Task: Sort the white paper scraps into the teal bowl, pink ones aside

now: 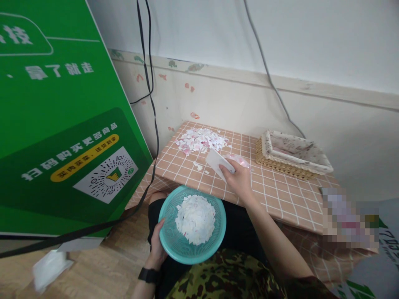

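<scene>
My left hand (pixel 158 245), with a black band on its wrist, grips the left rim of a round teal plastic colander (pixel 168 207) held over my lap. A heap of small white paper scraps (pixel 195 219) lies in the colander. In my right hand (pixel 238 178) is a flat white plastic scraper (pixel 215 162), tilted over the table near its front edge. Beyond it, a pile of white and pinkish paper pieces (pixel 201 139) is spread on the checked tablecloth (pixel 277 191). A few loose bits (pixel 198 167) lie left of the scraper. Some clear pinkish plastic (pixel 239 161) sits behind my right hand.
A cloth-lined wicker basket (pixel 293 151) stands at the back right of the table. On the left rises a large green printed panel (pixel 62 104), with a black cable (pixel 155 120) hanging before it. A white packet (pixel 51 268) lies on the wooden floor.
</scene>
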A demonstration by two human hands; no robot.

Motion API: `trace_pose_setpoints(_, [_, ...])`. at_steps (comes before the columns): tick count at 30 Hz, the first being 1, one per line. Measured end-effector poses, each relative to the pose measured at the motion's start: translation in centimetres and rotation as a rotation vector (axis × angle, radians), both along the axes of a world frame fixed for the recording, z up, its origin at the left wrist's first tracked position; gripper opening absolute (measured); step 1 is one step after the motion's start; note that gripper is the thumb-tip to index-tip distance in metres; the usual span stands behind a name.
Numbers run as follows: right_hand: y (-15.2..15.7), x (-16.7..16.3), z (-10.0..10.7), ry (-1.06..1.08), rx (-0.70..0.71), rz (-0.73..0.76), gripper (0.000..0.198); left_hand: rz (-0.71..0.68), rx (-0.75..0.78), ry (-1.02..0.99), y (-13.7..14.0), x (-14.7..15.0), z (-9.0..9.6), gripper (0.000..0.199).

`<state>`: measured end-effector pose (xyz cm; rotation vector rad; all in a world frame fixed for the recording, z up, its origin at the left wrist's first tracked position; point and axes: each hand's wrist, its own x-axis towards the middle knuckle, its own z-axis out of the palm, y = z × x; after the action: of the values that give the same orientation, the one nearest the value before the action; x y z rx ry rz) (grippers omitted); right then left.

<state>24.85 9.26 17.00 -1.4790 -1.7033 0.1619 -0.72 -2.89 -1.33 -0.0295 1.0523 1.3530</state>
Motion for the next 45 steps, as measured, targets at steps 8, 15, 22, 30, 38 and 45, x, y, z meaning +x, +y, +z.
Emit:
trace_pose_setpoints(8, [-0.5,0.5,-1.6,-0.003,-0.049,-0.012,0.029,-0.01,-0.025,0.011,0.0,0.1,0.5,0.02])
trace_pose_setpoints(15, [-0.8,2.1,-1.5,-0.035,-0.033,-0.123,0.031,-0.003,-0.014,-0.005,0.0,0.0,0.2,0.02])
trace_pose_setpoints(22, [2.0,-0.8,-0.2,0.013,0.001,0.018,0.031,-0.019,0.013,-0.011,0.0,0.0,0.0,0.018])
trace_pose_setpoints(30, [4.2,-3.4,-1.5,-0.031,-0.041,-0.014,0.035,-0.018,0.024,-0.002,0.1,0.0,0.3,0.015])
trace_pose_setpoints(38, [1.1,0.4,-1.9,-0.018,0.031,-0.258,0.034,-0.006,0.009,-0.025,-0.2,-0.1,0.0,0.018])
trace_pose_setpoints(45, [3.0,-2.0,-1.2,0.037,0.016,-0.245,0.032,-0.006,-0.013,-0.021,0.1,0.0,0.5,0.016])
